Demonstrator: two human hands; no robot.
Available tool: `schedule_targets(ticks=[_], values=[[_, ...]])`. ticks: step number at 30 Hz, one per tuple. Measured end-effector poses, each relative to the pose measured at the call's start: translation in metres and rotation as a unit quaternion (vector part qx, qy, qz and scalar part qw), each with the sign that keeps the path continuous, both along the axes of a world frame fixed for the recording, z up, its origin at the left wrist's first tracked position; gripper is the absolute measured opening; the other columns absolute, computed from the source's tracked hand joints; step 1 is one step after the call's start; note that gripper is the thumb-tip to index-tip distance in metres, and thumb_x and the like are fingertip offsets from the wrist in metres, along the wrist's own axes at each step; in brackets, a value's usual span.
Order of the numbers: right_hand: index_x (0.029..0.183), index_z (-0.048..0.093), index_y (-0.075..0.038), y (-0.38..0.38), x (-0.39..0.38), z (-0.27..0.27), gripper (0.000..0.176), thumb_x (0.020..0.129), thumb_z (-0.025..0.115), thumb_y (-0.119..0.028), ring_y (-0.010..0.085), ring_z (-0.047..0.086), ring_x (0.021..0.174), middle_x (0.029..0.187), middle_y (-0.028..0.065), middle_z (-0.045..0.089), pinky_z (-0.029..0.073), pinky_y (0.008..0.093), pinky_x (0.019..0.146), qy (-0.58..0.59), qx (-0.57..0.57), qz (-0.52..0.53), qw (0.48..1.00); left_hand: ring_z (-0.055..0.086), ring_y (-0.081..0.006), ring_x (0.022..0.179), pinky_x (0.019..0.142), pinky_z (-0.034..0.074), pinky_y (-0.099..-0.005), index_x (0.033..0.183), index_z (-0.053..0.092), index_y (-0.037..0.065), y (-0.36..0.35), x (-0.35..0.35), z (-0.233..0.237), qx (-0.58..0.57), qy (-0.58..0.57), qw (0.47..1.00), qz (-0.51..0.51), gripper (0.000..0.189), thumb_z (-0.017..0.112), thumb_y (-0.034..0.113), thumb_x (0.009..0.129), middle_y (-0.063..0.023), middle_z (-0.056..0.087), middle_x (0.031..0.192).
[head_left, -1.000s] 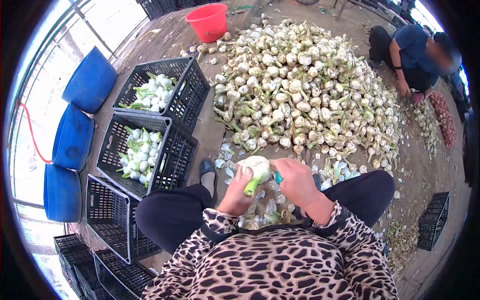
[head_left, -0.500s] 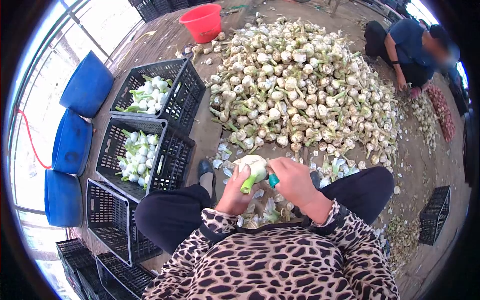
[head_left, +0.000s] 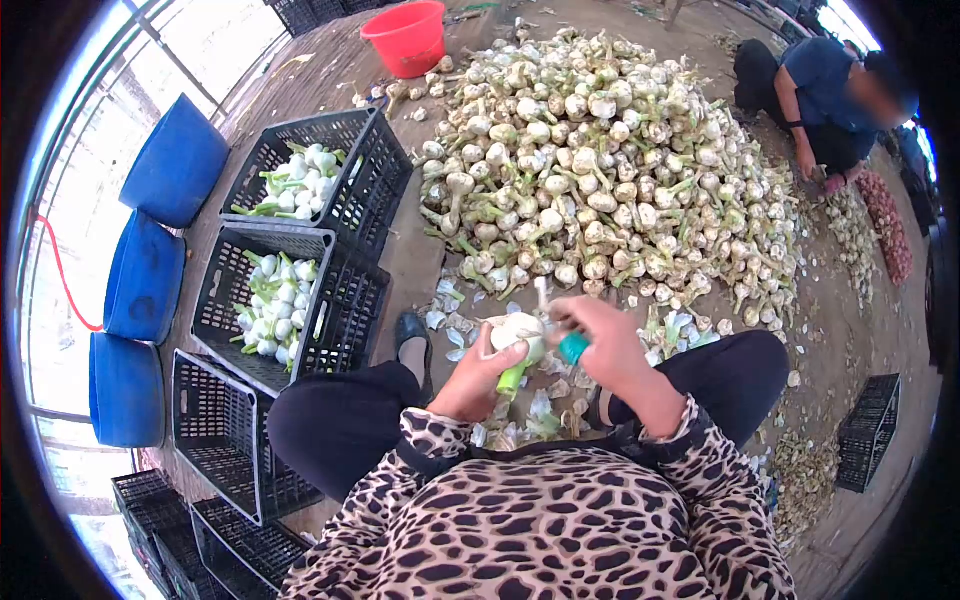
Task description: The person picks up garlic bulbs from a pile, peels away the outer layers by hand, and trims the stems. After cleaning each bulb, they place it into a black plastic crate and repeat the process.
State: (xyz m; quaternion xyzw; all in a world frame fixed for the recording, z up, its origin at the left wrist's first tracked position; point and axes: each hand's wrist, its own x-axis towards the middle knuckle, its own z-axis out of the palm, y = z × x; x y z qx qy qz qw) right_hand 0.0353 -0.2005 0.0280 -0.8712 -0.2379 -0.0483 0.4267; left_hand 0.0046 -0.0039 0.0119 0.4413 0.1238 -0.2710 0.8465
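Note:
A whitish garlic bulb (head_left: 517,337) with a green stem stub (head_left: 511,380) pointing down is held by my left hand (head_left: 480,378), its fingers wrapped around the bulb. My right hand (head_left: 612,350) is closed on a small green-handled tool (head_left: 574,348), just right of the bulb. A pale, blurred strip (head_left: 541,292) stands up beside the right fingers. Beyond both hands lies a large heap of unpeeled garlic (head_left: 600,170). Peeled skins (head_left: 543,415) are scattered below them, between my legs.
Black crates (head_left: 330,235) stand at the left, two holding cleaned bulbs (head_left: 275,310). Blue tubs (head_left: 145,285) line the far left. A red bucket (head_left: 405,45) is at the top. Another person (head_left: 820,90) crouches at upper right. A black crate (head_left: 867,432) lies at right.
My right hand has moved slightly up and right from the bulb. The bulb and my left hand have shifted a little right and down. The pale strip now shows by the right fingers.

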Motion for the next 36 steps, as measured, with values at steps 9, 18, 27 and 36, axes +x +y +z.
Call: schedule_targets(ticks=[9,18,27,36], values=[[0.098,0.054,-0.004,-0.013,0.020,-0.017,0.028,0.072,0.058,0.001,0.0311,0.060,0.083,0.089,0.0132,0.060,0.050,0.0383,0.069,-0.046,-0.216,-0.080,0.972,0.052,-0.0149,0.102,0.088,0.043,-0.0286,0.123,0.034,0.004,0.001,-0.001,0.005,0.061,-0.097,0.990,-0.082,0.064,0.069,0.003,0.070,-0.0068,0.052,0.110],[0.108,0.058,-0.009,0.029,-0.008,0.016,0.032,0.076,0.062,-0.012,0.0300,0.059,0.086,0.090,0.0108,0.059,0.048,0.0393,0.073,-0.052,-0.055,0.042,0.996,0.054,-0.0187,0.100,0.086,0.044,-0.0311,0.123,0.030,0.001,0.001,0.005,-0.012,0.345,-0.220,0.910,-0.061,0.066,0.070,0.007,0.071,-0.0141,0.052,0.108],[0.088,0.054,-0.008,-0.002,0.015,-0.034,0.015,0.074,0.054,-0.002,0.0303,0.057,0.087,0.092,0.0103,0.058,0.048,0.0394,0.071,-0.034,-0.271,-0.109,0.956,0.051,-0.0179,0.104,0.093,0.040,-0.0292,0.120,0.037,0.003,0.003,0.004,-0.003,0.328,-0.281,0.901,-0.042,0.062,0.066,-0.001,0.066,-0.0114,0.050,0.108],[0.094,0.062,-0.003,0.022,-0.003,0.013,0.017,0.078,0.065,-0.007,0.0298,0.061,0.086,0.093,0.0138,0.062,0.049,0.0346,0.074,-0.032,0.054,-0.013,0.998,0.053,-0.0225,0.108,0.093,0.041,-0.0313,0.122,0.036,0.004,-0.001,0.008,0.002,0.403,-0.320,0.857,0.027,0.066,0.066,-0.007,0.065,-0.0138,0.052,0.111]])
